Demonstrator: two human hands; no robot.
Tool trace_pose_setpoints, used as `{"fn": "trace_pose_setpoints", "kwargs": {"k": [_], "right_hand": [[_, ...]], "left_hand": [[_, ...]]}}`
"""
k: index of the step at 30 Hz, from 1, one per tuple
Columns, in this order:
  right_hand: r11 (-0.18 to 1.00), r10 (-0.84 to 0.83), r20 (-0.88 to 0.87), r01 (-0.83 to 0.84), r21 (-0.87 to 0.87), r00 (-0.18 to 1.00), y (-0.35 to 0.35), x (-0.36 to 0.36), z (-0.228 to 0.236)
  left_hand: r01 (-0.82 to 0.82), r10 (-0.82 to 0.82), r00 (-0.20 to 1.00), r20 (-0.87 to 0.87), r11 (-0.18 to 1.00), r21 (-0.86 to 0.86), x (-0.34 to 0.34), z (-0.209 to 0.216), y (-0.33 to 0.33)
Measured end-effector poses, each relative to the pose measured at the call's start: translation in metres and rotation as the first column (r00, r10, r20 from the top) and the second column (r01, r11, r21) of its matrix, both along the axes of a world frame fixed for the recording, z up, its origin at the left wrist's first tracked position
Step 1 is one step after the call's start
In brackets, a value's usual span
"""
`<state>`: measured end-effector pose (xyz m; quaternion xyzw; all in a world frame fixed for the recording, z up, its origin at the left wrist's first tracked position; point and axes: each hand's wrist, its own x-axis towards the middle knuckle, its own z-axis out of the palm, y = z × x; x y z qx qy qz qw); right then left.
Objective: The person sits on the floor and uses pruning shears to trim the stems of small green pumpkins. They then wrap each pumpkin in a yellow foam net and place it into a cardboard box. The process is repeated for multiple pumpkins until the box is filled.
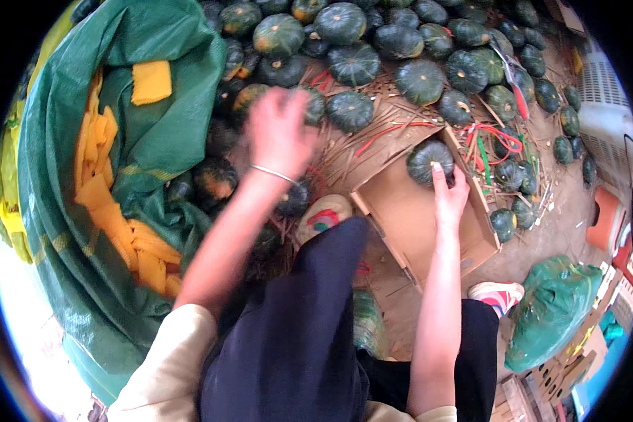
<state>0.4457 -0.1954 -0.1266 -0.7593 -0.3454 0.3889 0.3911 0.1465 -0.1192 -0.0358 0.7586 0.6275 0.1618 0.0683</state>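
My right hand (450, 193) grips a small dark green pumpkin (427, 160), thumb on its top. That pumpkin is at the far end of a shallow open cardboard box (408, 232), whose brown bottom shows bare on the near side. My left hand (281, 133), with a thin bangle at the wrist, is smeared by motion above the near edge of a pumpkin pile. Right by its fingers are a green pumpkin (350, 111) and an orange-patched one (248, 100). Whether the left fingers touch or hold anything is not clear.
Many green pumpkins (340, 24) cover the floor ahead. On the left, a big green woven sack (46, 204) holds yellow foam net sleeves (105, 218). Red strapping (503, 137) and a red-handled knife (519, 98) lie at right, beyond a stuffed green bag (552, 309).
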Motion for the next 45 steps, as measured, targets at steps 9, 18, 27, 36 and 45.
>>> {"fn": "trace_pose_setpoints", "kwargs": {"k": [9, 18, 27, 36, 45], "right_hand": [[0.981, 0.104, 0.492, -0.171, 0.092, 0.865, -0.003, 0.008, 0.077], [0.843, 0.504, 0.845, -0.313, -0.437, 0.178, 0.212, 0.166, 0.062], [0.627, 0.768, 0.594, -0.47, -0.621, 0.24, 0.309, 0.167, 0.047], [0.677, 0.606, 0.733, -0.684, -0.271, 0.309, 0.258, 0.12, 0.08], [0.856, 0.508, 0.133, -0.516, 0.03, 0.851, 0.069, -0.018, 0.137]], "left_hand": [[-0.022, 0.507, 0.556, 0.659, 0.801, -0.598, -0.107, -0.042, 0.023], [0.85, 0.838, -0.526, -0.146, 0.522, -0.071, -0.002, -0.013, -0.005], [0.566, 0.743, -0.632, 0.22, 0.636, -0.524, -0.03, -0.007, -0.006], [0.738, 0.713, -0.674, -0.191, 0.638, -0.22, -0.035, -0.021, -0.024], [0.65, 0.743, -0.608, 0.281, 0.669, -0.361, -0.032, 0.006, -0.035]]}}
